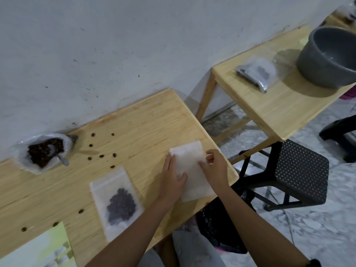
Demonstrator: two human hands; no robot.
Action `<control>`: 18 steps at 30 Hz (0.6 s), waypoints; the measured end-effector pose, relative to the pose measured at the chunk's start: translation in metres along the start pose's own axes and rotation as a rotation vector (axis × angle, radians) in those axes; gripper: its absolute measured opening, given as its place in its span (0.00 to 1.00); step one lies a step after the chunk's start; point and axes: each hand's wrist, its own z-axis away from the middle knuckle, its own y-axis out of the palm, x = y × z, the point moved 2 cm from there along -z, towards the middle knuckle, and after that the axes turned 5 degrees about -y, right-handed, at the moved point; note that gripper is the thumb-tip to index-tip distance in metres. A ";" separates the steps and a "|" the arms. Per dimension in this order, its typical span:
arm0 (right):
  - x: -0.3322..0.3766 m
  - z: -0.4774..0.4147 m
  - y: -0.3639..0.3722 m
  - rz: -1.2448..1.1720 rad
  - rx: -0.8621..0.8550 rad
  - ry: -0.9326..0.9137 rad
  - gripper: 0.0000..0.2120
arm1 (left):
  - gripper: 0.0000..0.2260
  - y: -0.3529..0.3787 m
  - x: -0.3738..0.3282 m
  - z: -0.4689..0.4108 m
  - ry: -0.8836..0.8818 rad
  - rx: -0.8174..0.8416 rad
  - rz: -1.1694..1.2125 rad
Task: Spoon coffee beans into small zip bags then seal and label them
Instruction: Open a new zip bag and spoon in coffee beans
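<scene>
Right of the filled zip bag (pixel 117 203), a flat left hand (pixel 173 176) pins the empty bags (pixel 187 157); the right hand (pixel 214 168) pinches one edge; best peeled off singly, slowly.

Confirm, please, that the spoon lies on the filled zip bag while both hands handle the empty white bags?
No: the head view shows the spoon in the open bean bag; left hand and right hand do handle the empty white bags.

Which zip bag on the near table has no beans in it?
The white bag at the right edge, under the left hand and right hand. The filled bag left of it shows a dark heap of beans.
</scene>
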 end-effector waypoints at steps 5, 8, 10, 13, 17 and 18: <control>0.002 -0.003 -0.007 -0.121 -0.026 0.076 0.07 | 0.29 -0.002 -0.003 -0.001 -0.037 -0.047 0.070; 0.001 -0.004 -0.009 -0.126 -0.011 0.077 0.05 | 0.29 -0.001 -0.005 0.000 -0.046 -0.047 0.081; 0.001 -0.003 -0.010 -0.117 -0.012 0.055 0.04 | 0.30 0.000 -0.005 0.000 -0.052 -0.043 0.091; 0.003 -0.003 -0.009 -0.096 -0.032 -0.023 0.02 | 0.30 0.004 -0.006 0.000 -0.060 -0.041 0.100; 0.005 -0.002 -0.011 -0.068 -0.028 -0.087 0.03 | 0.31 0.009 -0.009 0.000 -0.073 -0.051 0.106; 0.006 -0.002 -0.013 -0.072 -0.032 -0.098 0.02 | 0.31 0.010 -0.010 -0.001 -0.077 -0.049 0.106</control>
